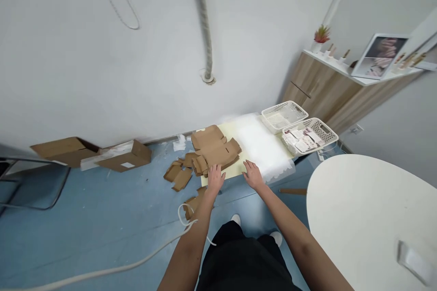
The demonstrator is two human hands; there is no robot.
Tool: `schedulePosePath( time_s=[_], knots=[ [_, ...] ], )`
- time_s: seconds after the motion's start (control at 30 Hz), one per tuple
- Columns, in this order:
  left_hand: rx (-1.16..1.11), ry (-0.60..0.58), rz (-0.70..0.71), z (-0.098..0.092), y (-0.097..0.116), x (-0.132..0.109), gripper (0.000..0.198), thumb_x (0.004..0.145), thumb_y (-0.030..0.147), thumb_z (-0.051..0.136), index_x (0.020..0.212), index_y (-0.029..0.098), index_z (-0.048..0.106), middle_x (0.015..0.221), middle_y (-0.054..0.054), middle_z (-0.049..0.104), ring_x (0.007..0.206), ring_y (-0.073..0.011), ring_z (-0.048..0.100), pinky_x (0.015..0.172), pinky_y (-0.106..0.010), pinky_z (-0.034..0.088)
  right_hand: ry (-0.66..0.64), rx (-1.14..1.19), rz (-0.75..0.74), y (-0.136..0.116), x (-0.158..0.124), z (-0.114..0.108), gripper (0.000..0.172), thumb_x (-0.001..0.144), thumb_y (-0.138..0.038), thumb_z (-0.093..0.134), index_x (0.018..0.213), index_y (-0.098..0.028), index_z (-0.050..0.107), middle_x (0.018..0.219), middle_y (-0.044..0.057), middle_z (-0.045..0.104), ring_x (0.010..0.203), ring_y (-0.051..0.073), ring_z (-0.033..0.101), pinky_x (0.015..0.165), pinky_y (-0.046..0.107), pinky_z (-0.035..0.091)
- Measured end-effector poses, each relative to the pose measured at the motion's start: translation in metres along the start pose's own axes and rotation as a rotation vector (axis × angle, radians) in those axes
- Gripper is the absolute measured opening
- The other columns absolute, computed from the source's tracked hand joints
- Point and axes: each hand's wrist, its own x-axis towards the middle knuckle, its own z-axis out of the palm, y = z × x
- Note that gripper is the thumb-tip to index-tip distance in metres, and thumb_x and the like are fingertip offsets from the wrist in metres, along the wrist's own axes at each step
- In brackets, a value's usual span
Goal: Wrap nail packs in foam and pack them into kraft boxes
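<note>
Both arms reach forward and down here, elbows wide, forearms slanting in toward each other from the lower corners. The left hand [215, 179] is palm down at the near edge of the brown cardboard [218, 149], fingers out straight and slightly parted, pointing away from the body, thumb angled off to the right. Those fingertips overlap the cardboard's lower edge in this view; whether they press on it, I cannot tell. Nothing shows in their grasp.

Over to the right hand [253, 174], and it's palm down too, fingers loosely spread, tilting up and left, with the thumb jutting toward the other hand. It holds nothing visible and sits at the bench's near edge, just beside a white sheet [261, 141]. Between the hands runs a bare pale-yellow strip of the bench [233, 171].

And the cardboard itself? Opened out with flaps spread, piled on the bench's left end, right ahead of the left hand. Smaller cardboard pieces [180, 176] lie down to the left of it, while a white cable [136, 264] loops up by the left forearm. At the bench's right end, two white baskets sit close together, the nearer basket [317, 124] holding printed packets [302, 141].
</note>
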Motion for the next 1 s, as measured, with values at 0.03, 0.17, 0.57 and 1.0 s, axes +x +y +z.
schedulePosePath(
  time_s=[0.03,0.17,0.57,1.0],
  knots=[
    [0.018,-0.013,-0.004,-0.001,-0.009,0.001,0.033,0.09,0.027,0.052,0.122,0.017,0.055,0.12,-0.013,0.058,0.117,-0.0278,0.053,0.099,-0.041,0.042,-0.024,-0.008,-0.025,-0.009,0.007,0.004,0.048,0.09,-0.021,0.047,0.138,-0.011,0.047,0.143,0.015,0.049,0.129,0.027,0.044,0.106,0.041,0.038],
    [0.089,-0.095,0.023,-0.001,-0.036,0.003,0.044,0.09,0.024,0.05,0.134,0.019,0.051,0.144,-0.014,0.048,0.137,-0.0299,0.038,0.114,-0.052,0.027,-0.093,-0.037,-0.135,-0.035,0.033,0.02,0.047,0.092,-0.022,0.046,0.138,-0.013,0.049,0.143,0.014,0.05,0.131,0.027,0.043,0.11,0.042,0.034],
    [0.221,-0.05,0.023,-0.02,-0.068,-0.011,0.046,0.091,0.038,0.051,0.133,0.019,0.056,0.138,-0.015,0.054,0.142,-0.0344,0.03,0.117,-0.064,0.004,-0.434,-0.152,-0.308,-0.066,0.107,0.025,0.055,0.087,-0.039,0.063,0.138,-0.022,0.051,0.149,0.014,0.044,0.136,0.029,0.038,0.114,0.052,0.023],
    [0.088,-0.014,-0.052,-0.035,-0.086,0.012,0.037,0.087,0.053,0.058,0.097,0.02,0.071,0.097,-0.013,0.068,0.139,-0.0372,0.034,0.117,-0.064,0.003,-0.546,-0.157,-0.313,-0.057,0.158,0.031,0.044,0.076,-0.041,0.075,0.117,-0.027,0.069,0.14,0.009,0.053,0.128,0.028,0.05,0.102,0.035,0.044]
  ],
)
